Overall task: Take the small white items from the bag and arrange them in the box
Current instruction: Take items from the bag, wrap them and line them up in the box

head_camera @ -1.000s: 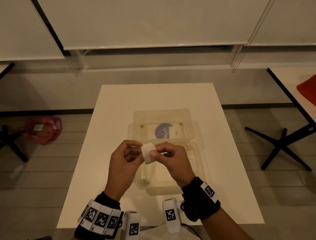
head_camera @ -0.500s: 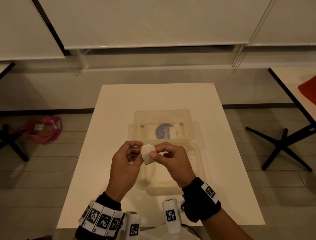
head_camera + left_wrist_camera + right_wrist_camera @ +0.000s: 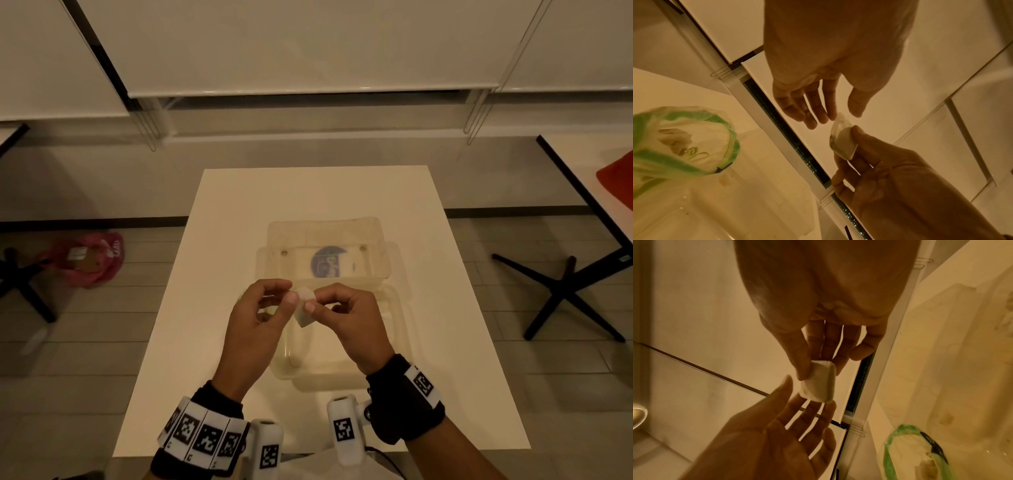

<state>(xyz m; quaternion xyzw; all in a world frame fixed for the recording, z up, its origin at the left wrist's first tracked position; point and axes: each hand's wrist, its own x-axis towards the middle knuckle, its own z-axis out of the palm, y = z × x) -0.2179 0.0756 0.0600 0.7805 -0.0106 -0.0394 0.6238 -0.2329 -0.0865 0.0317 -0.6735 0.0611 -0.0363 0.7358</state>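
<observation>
A small white item (image 3: 305, 310) hangs in the air over the clear plastic box (image 3: 342, 377). My right hand (image 3: 346, 308) pinches the white item (image 3: 818, 384) between thumb and fingers. My left hand (image 3: 263, 308) faces it, with its fingers (image 3: 828, 405) loosely straight and touching the item's lower edge and its thumb close beside. In the left wrist view the white item (image 3: 842, 142) points its tip between my left fingers (image 3: 818, 110) and thumb. The green-and-clear bag (image 3: 684, 146) lies open by the box; in the head view my left hand hides most of it.
The box's lid (image 3: 325, 240), with a round blue label, lies open behind the hands. The white table (image 3: 445, 342) has bare surface on both sides. A pink bag (image 3: 85, 260) sits on the floor at left, and a black table base (image 3: 565, 294) stands at right.
Both hands stay over the box. The white item has turned slightly between them, and my left fingers have loosened around it.
</observation>
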